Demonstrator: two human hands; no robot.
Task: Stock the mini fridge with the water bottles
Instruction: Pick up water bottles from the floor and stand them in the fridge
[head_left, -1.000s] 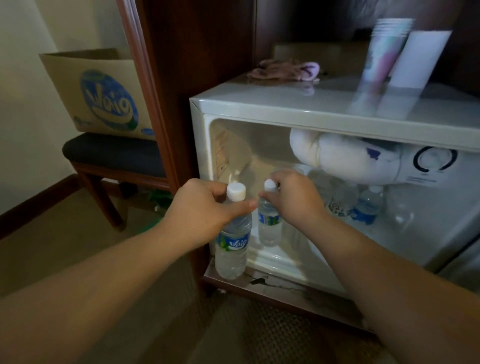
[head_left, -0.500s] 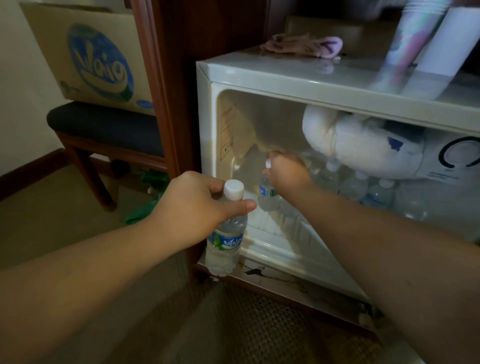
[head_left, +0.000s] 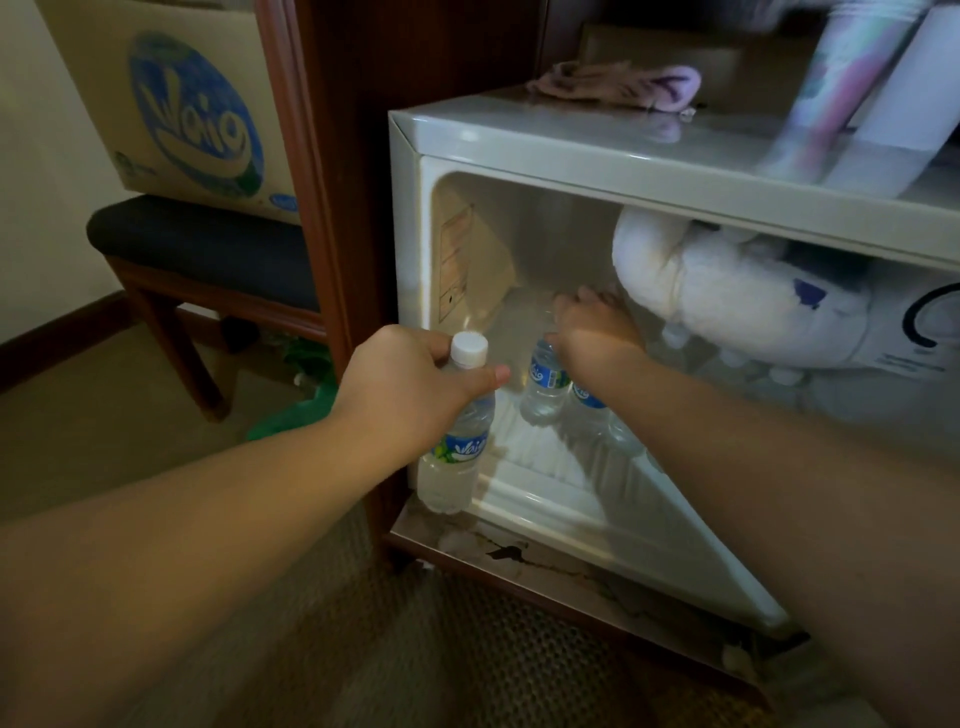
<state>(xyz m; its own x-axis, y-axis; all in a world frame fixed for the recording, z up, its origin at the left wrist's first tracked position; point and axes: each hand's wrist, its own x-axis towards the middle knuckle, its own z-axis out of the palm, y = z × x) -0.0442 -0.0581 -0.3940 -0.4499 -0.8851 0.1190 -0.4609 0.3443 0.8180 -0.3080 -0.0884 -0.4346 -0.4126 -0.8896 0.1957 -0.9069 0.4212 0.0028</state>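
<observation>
A box printed with the bottles' brand sits on a stool at the far left, likely the supply for the job. Next comes the left hand, fingers and thumb curled round the neck of a bottle just under its white cap. That bottle hangs upright outside the fridge, in front of its lower left corner, probably waiting its turn so both hands need not crowd the opening at once. Inside, near the back left of the fridge floor, the right hand covers the top of a second bottle, which stands upright on the floor; the fingers seem curled over its cap, a grip that suits lowering it straight down. Just right of it, half hidden by the forearm, stands a third bottle, and more caps show dimly further right under a white plush toy filling the upper right of the cavity. Stocking from the back leaves the front edge free for the bottle still outside. On the fridge top lie a pink cloth and, at the right, blurred cups.
</observation>
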